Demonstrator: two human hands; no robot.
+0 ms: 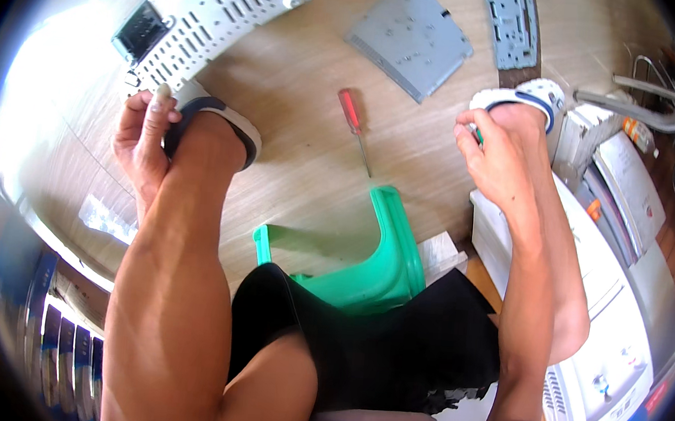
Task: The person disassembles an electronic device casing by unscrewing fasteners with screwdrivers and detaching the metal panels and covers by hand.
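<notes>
My left hand (147, 131) has its fingers curled at the lower corner of a perforated silver metal panel (226, 15), above my left sandalled foot. My right hand (490, 155) has curled fingers around a small green object (480, 136), mostly hidden, beside my right foot in a white sandal (545, 96). A screwdriver with a red handle (349, 110) lies on the wooden-look floor between my feet. A flat grey metal plate (410, 40) and a narrow stamped metal piece (510, 31) lie beyond it.
A green plastic stool (385, 253) lies below the screwdriver, among my legs. At the right stand a white appliance casing (601, 354), pale boards (625, 184) and bent metal tubes (634, 114). Dark stacked items (54, 347) line the lower left.
</notes>
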